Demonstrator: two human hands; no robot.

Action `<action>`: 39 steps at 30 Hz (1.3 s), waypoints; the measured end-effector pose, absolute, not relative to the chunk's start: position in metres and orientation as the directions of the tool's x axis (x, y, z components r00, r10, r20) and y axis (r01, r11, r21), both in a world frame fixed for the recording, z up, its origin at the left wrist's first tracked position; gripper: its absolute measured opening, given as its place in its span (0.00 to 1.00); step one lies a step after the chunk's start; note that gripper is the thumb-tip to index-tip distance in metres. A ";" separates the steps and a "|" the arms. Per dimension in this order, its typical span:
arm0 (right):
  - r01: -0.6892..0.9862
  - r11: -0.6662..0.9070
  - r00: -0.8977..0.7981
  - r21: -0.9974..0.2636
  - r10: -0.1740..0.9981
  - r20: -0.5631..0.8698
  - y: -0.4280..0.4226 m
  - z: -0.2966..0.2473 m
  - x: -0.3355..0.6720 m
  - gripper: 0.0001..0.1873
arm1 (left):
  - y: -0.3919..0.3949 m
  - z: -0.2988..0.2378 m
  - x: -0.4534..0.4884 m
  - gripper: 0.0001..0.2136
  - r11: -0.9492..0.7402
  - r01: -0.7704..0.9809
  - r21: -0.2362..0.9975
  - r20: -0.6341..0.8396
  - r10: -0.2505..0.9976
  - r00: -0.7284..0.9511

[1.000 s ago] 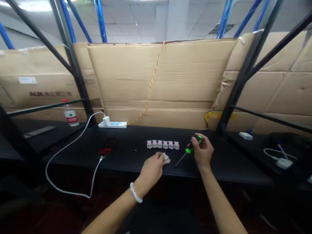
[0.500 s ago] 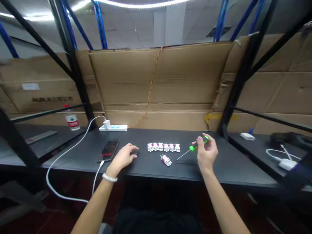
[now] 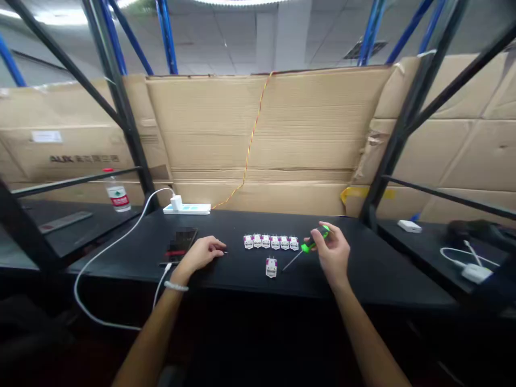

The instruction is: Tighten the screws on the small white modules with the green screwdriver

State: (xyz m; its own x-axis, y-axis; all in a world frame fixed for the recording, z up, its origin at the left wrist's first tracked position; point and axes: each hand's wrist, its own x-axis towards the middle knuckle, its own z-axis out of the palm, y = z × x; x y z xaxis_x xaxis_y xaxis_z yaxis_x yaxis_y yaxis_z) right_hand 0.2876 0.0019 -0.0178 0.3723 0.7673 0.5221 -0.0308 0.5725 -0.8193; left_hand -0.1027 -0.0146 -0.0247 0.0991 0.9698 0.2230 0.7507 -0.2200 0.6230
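Note:
My right hand (image 3: 335, 252) is closed around the handle of a green and black screwdriver (image 3: 309, 245). Its thin shaft slants down to the left, the tip just right of a small white and purple block with metal pins (image 3: 271, 267), and apart from it. Behind that lies a row of several similar white and purple blocks (image 3: 271, 242). On the left, my left hand (image 3: 205, 252) rests on the black tabletop (image 3: 242, 279), thumb and fingers drawn together. A tiny bright speck shows at its fingertips, too small to name.
A phone (image 3: 183, 242) with a white cable lies left of my left hand. Behind it, a white power strip (image 3: 187, 209) holds a plugged charger. Cardboard panels (image 3: 306, 129) and black rack posts (image 3: 397, 140) bound the table. A water bottle (image 3: 118, 194) stands at far left.
The single block has turned from slanted to straight, pins pointing away from me. My right hand and the screwdriver have shifted left. My left fingers have drawn closer together.

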 end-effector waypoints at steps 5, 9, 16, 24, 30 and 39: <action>-0.016 0.580 0.408 -0.814 0.747 0.524 0.001 -0.017 0.288 0.30 | -0.017 -0.023 -0.094 0.08 -0.277 0.779 0.563 0.263 0.953 0.148; -0.007 0.585 0.404 -0.811 0.743 0.533 0.000 -0.015 0.287 0.30 | -0.014 -0.026 -0.088 0.07 -0.268 0.812 0.518 0.282 0.950 0.133; -0.019 0.585 0.403 -0.810 0.746 0.530 -0.001 -0.014 0.285 0.30 | -0.022 -0.018 -0.069 0.10 -0.314 0.781 0.540 0.318 0.935 0.156; -0.027 0.588 0.397 -0.808 0.748 0.531 -0.001 -0.014 0.285 0.31 | -0.052 -0.002 -0.006 0.08 -0.541 0.620 0.568 0.401 0.840 0.365; -0.011 0.595 0.385 -0.803 0.744 0.546 0.000 -0.015 0.285 0.30 | -0.052 -0.002 0.025 0.08 -0.613 0.501 0.610 0.430 0.788 0.440; -0.007 0.598 0.383 -0.802 0.742 0.550 0.000 -0.015 0.287 0.29 | -0.043 -0.015 0.039 0.10 -0.658 0.489 0.572 0.450 0.750 0.484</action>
State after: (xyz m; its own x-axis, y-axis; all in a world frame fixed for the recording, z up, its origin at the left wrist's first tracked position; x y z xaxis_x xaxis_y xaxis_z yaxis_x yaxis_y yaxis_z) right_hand 0.2866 0.0004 -0.0151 0.3832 0.7419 0.5502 -0.0068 0.5979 -0.8015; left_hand 0.0392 -0.0431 -0.0154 0.4843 0.7505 0.4497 0.4893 -0.6584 0.5719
